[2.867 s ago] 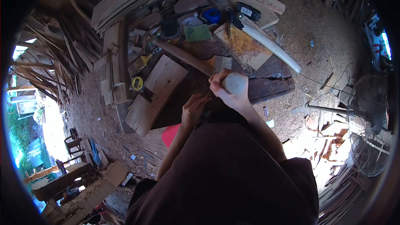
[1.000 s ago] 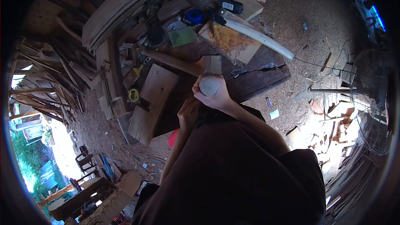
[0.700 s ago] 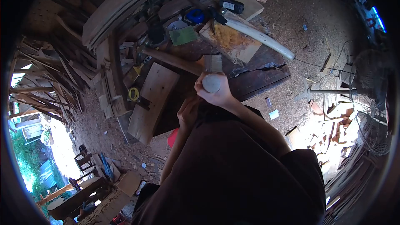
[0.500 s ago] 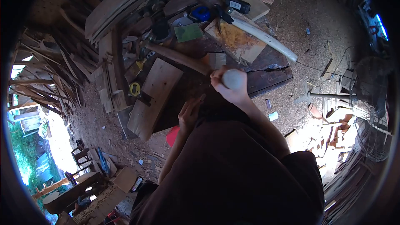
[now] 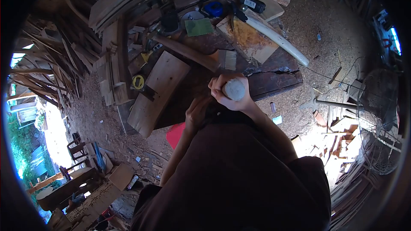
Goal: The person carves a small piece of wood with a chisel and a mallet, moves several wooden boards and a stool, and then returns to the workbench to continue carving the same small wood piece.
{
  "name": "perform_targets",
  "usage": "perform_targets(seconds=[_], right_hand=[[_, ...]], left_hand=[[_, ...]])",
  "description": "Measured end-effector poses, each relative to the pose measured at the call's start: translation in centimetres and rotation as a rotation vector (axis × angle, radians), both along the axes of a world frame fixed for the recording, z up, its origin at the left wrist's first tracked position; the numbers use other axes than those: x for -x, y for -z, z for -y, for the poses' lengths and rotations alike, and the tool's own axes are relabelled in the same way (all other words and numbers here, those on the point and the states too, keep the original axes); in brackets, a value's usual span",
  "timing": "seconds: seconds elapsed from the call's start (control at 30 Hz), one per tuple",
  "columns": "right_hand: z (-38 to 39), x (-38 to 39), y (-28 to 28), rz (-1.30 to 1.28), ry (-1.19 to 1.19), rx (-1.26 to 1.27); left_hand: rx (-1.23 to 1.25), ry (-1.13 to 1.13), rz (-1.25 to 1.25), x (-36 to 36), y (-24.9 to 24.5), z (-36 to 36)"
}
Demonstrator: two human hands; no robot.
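My right hand is wrapped around a round wooden mallet, whose pale end faces the camera, held just above the near edge of the dark workbench. My left hand sits lower and to the left, fingers closed around a thin tool that is mostly hidden against the bench edge. A small pale wood block lies just beyond the mallet.
A wide plank lies on the bench's left part beside a yellow tape measure. Farther back are a green pad, a blue object, a long pale curved piece and stacked boards. Sawdust covers the ground; a fan stands right.
The mallet in my right hand has bobbed up and down over the bench edge and now sits slightly lower and nearer my left hand. The view has shifted a little.
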State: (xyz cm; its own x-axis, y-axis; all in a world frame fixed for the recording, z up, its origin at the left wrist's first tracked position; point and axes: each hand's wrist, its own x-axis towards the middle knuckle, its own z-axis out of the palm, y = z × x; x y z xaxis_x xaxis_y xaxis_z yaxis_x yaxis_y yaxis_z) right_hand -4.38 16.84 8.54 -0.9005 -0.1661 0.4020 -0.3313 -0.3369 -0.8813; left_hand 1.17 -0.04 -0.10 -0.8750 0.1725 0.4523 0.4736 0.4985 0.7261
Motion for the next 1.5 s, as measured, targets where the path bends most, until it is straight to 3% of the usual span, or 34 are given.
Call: perform_targets(seconds=[0.17,0.4,0.5,0.57,0.63,0.7,0.87,1.0,1.07,1.17,1.37,1.5], right_hand=[[0.1,-0.5,-0.6,-0.110,-0.011,-0.090],[0.0,-0.8,-0.5,-0.073,0.098,-0.117],[0.0,-0.1,1.5,-0.058,0.218,-0.016],[-0.5,0.1,3.1,0.119,0.229,-0.013],[-0.8,0.0,2.5,0.130,0.214,0.037],[-0.9,0.1,2.1,0.250,0.184,0.330],[-0.6,0.4,1.1,0.363,0.250,0.378],[-0.1,0.0,2.2,0.322,0.350,0.233],[0.6,0.2,4.3,0.176,0.390,0.031],[0.2,0.2,2.8,0.207,0.349,0.163],[0.5,0.5,4.2,0.198,0.357,0.093],[-0.3,-0.3,1.3,0.265,0.322,0.317]], left_hand=[[0.005,-0.034,0.053,0.1,0.6,0.3],[0.007,-0.107,0.041,1.1,-1.2,-1.2],[-0.018,-0.083,0.025,1.9,-1.7,-1.7],[0.000,-0.051,0.041,2.2,-1.1,-1.6],[0.010,-0.030,0.051,2.8,-1.4,-1.4],[0.021,-0.012,0.066,2.9,-1.5,-1.0],[0.044,0.033,0.043,3.1,-1.7,-0.9],[0.054,0.045,0.051,2.7,-1.5,-0.8],[0.051,0.047,0.031,2.7,-1.3,-0.9],[0.045,0.037,0.044,2.6,-1.3,-0.9],[0.049,0.018,0.028,2.5,-1.0,-1.0],[0.023,0.015,0.028,2.6,-1.2,-1.0]])
